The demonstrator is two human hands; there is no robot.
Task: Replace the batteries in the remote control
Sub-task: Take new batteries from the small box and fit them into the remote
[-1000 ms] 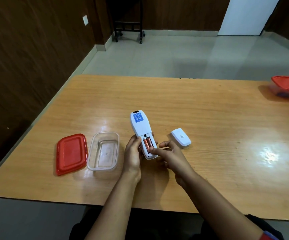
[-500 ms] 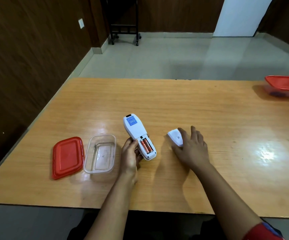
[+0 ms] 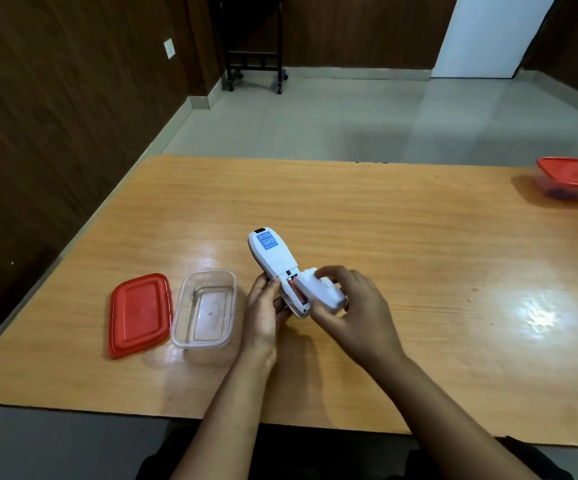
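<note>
A white remote control [image 3: 273,259] lies face down in my left hand [image 3: 262,306], its blue label turned up and its top end pointing away from me. An orange battery [image 3: 294,289] shows in the open compartment at its near end. My right hand [image 3: 353,311] grips the white battery cover [image 3: 318,291] and holds it tilted over the right side of that compartment, touching the remote. The cover hides part of the compartment.
A clear plastic box [image 3: 206,308] stands left of my hands, with its red lid [image 3: 140,315] lying beside it. A second box with a red lid [image 3: 575,178] sits at the wooden table's [image 3: 419,254] far right edge.
My right hand picked the battery cover off the table and carried it left onto the remote's open compartment. My left hand kept holding the remote.
</note>
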